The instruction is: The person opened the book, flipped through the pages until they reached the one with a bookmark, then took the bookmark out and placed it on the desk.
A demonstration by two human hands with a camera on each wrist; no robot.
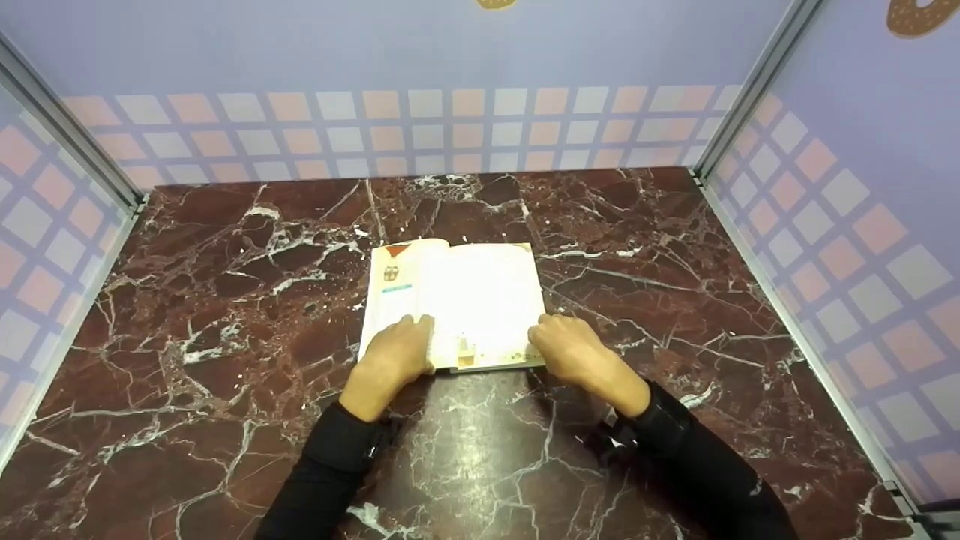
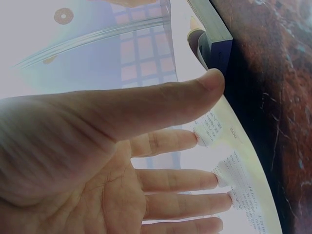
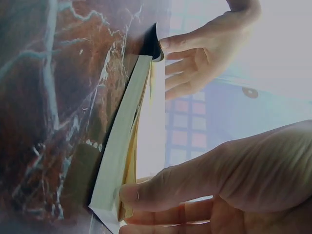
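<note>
Book (image 1: 491, 300) lies open on veined dark-red table (image 1: 217, 420), R pg washed out by glare. L hand (image 1: 394, 352) at book's btm L, fingers straight over printed L pg, thumb held apart; grip spread. R hand (image 1: 577, 356) at book's btm R corner, thumb by pg edges, fingers close alongside; can't tell if grip pinches pgs. Blk sleeves (image 1: 322, 461) on nr side of book. Beyond book's far edge: lilac wall (image 1: 420, 60) w/ pink + white checks.
</note>
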